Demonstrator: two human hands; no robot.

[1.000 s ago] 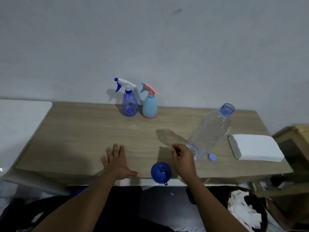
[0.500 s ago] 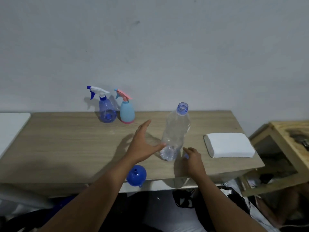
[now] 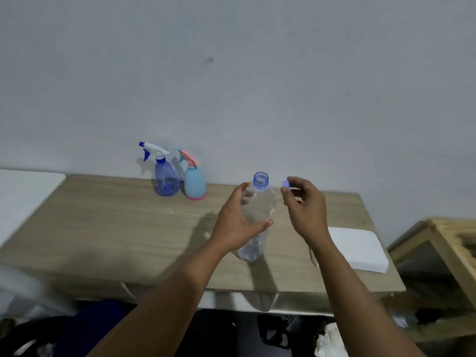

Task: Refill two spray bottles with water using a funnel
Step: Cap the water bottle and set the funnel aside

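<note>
At the far left we see a white surface (image 3: 23, 194) butting against the left end of the wooden table (image 3: 116, 235). On the far side of the table, close to the wall (image 3: 231, 73), stand the two spray bottles, both upright with their trigger heads on: the blue spray bottle (image 3: 166, 180) to the left, with a white and blue head, and the light blue spray bottle (image 3: 194, 182) just beside it on the right, with a pink head and pink base ring.

Nearer to us and right of them, our left hand (image 3: 235, 222) is wrapped around the clear water bottle (image 3: 256, 217), thumb across its near side and fingers behind it. The bottle tilts slightly, its base low over the table; we cannot tell whether it touches. Its blue-tinted neck is uncapped.

Just right of the neck, our right hand (image 3: 305, 210) pinches the small blue cap (image 3: 286, 183) between thumb and fingertips, the cap level with the bottle's mouth and apart from it. The two hands do not touch.

Further right, near the table's right end, lies a white foam block (image 3: 358, 249). Beyond the table edge stands a wooden stool (image 3: 443, 238). We cannot see the funnel.
</note>
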